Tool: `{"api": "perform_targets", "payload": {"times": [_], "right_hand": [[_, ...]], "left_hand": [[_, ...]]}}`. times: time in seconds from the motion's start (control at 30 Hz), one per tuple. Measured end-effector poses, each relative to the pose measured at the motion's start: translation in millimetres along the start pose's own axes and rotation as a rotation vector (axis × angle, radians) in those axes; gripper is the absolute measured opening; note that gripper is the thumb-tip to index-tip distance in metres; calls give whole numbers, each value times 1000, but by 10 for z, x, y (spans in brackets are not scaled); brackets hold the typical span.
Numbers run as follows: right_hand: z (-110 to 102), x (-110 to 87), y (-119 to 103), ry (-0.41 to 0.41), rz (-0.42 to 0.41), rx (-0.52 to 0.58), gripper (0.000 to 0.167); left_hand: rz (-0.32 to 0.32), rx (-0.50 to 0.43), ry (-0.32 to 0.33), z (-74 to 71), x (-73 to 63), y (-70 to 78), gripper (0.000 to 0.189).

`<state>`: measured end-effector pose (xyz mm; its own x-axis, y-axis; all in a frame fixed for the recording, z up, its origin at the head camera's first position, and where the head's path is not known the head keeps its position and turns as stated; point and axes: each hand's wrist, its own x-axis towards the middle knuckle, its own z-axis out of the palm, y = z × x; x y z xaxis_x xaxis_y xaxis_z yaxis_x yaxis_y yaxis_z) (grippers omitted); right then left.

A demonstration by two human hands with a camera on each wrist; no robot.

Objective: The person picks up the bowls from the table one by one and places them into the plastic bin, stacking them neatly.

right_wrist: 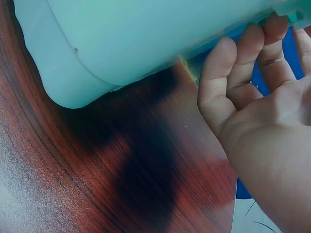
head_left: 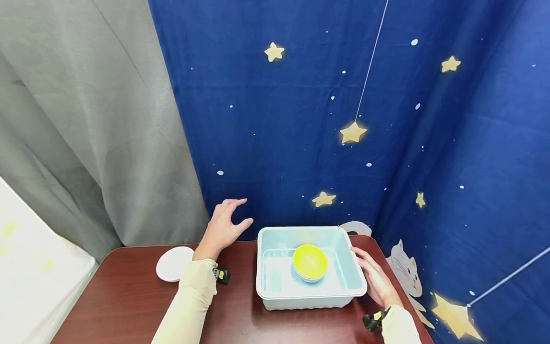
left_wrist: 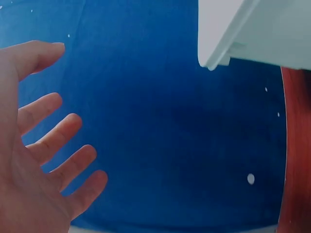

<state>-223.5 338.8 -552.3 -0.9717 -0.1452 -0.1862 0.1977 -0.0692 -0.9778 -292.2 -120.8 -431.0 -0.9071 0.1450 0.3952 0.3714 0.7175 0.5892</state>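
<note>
L hand [head_left: 222, 230] is hovering near the back edge of the table [head_left: 124, 291], fingers spread, thumb held apart, clear of the tub [head_left: 307, 303]. R hand [head_left: 373, 277] is resting bent fingers against the tub's outer R side, just under the rim; thumb position isn't showing, so can't tell if it's pinching. Lt-blue rect. tub is standing at the table's rear, btwn both hands, and is holding a yellow-lined bowl [head_left: 310, 261] approx. mid-floor. Both wrists are carrying small blk. camera units [head_left: 221, 275] over cream sleeves [head_left: 185, 306]. White round dish [head_left: 173, 264] is lying on the table, L of the tub, partly hidden by the L arm. Bkgd: gray curtain [head_left: 120, 119] is hanging at L; blue curtain [head_left: 283, 119], w/ stars & a white cat, is covering ctr. & R.
</note>
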Motion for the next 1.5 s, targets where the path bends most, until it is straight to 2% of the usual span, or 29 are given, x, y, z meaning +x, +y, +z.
{"api": "perform_targets", "payload": {"times": [0.33, 0.67, 0.87, 1.2, 1.5], "right_hand": [[-4, -9, -7, -11, 0, 9, 58], [4, 1, 37, 5, 14, 28, 57], [5, 10, 46, 19, 16, 37, 57], [-13, -8, 19, -13, -1, 41, 55], [-3, 1, 25, -14, 0, 40, 54]], "left_hand": [[-44, 9, 28, -110, -74, -190, 65], [-127, 37, 7, -170, -209, -352, 70], [-130, 61, 22, -198, -281, -469, 77], [-140, 79, 73, -358, -337, -698, 83], [-214, 92, 49, -490, -474, -889, 85]]}}
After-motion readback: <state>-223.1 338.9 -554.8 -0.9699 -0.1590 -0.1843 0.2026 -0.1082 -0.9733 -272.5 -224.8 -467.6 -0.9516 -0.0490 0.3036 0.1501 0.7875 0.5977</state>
